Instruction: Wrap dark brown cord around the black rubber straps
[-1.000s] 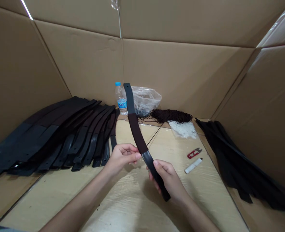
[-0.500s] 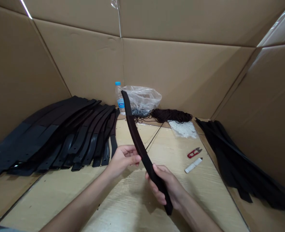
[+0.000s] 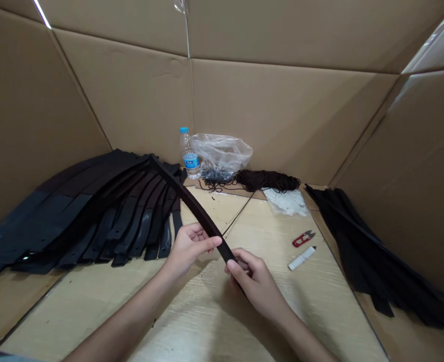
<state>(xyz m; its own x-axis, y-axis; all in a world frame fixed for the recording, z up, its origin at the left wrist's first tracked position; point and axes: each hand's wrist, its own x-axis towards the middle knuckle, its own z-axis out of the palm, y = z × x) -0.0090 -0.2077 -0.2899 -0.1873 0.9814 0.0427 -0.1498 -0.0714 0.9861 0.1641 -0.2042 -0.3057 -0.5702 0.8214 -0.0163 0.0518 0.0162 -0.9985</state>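
A long, curved black strip [image 3: 200, 213] slants across the middle of the view, its upper end in front of the pile on the left. My left hand [image 3: 196, 242] pinches it near the middle, thumb on top. Closed round its lower part is my right hand [image 3: 254, 279], the thumb pressed on the strip; it hides part of the lower end. A thin dark cord [image 3: 240, 213] runs from the strip near my left fingertips back to a dark cord bundle [image 3: 269, 179].
Black strips [image 3: 82, 201] are piled at the left, and more dark strips [image 3: 365, 251] lie right. A water bottle [image 3: 191, 162] and clear plastic bag [image 3: 224, 153] stand behind. Red snips [image 3: 301, 239], a white-handled tool [image 3: 301, 258] and a small bag [image 3: 288, 201] lie on the right.
The strip's upper end has swung left and down, over the left pile. My right hand has turned and its grip has shifted; my left thumb now lies on the strip.
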